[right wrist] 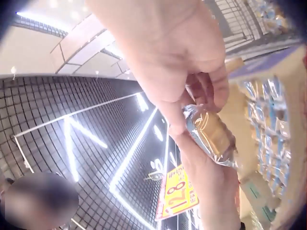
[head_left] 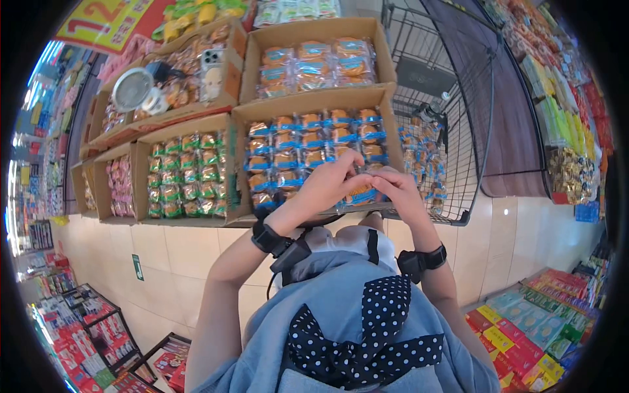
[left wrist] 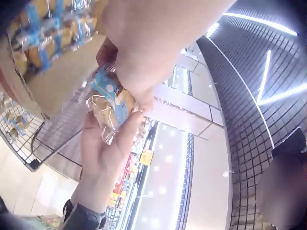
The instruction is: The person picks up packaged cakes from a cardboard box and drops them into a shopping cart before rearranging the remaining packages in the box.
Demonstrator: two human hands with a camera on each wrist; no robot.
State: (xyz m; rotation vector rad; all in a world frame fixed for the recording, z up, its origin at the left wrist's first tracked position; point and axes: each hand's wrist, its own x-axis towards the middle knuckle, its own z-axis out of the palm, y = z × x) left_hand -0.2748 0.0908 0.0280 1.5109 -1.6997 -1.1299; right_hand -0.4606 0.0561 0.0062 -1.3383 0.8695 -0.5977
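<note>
A small wrapped cake (left wrist: 111,100) in clear film with a blue printed band is held between both hands, over the near edge of a carton of similar packs. My left hand (head_left: 327,181) pinches one side of the wrapper, thumb and fingertips bent around it. My right hand (head_left: 403,194) pinches the other side, its thumb close to the left thumb. In the right wrist view the golden-brown cake (right wrist: 213,136) shows through the film, below the curled fingers of the right hand. Part of the pack is hidden by the fingers.
The front carton (head_left: 314,105) holds rows of blue-banded packs. Left of it stands a carton of green-wrapped packs (head_left: 190,171). A wire shopping cart (head_left: 468,157) with more packs stands to the right. A phone (head_left: 211,59) and a white round device (head_left: 132,90) lie on the back-left carton.
</note>
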